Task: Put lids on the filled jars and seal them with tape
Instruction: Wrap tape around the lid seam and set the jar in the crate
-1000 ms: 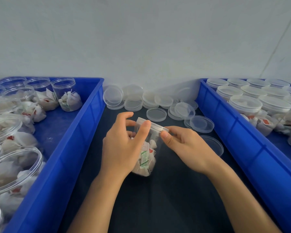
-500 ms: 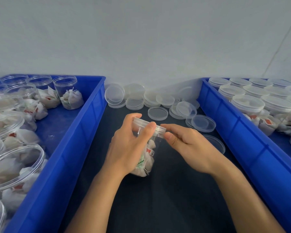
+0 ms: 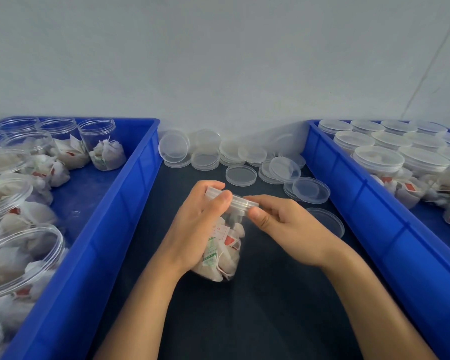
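Midway, one filled jar [image 3: 220, 245] is being gripped on the counter [image 3: 270, 307] by the left hand [image 3: 195, 229] while its lid [image 3: 234, 201] is being pinched by the right hand [image 3: 283, 224]. Lidded jars [image 3: 379, 159] are sitting in the right bin [image 3: 374, 216]; open jars [image 3: 96, 144] are waiting in the left bin [image 3: 109, 216]; no tape is being seen.

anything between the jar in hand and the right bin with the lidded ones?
Nothing visible blocks it. The jar is gripped by the left hand, the right hand pinching its lid. Loose lids lie flat on the mat toward the right bin; only the bin wall must be cleared.
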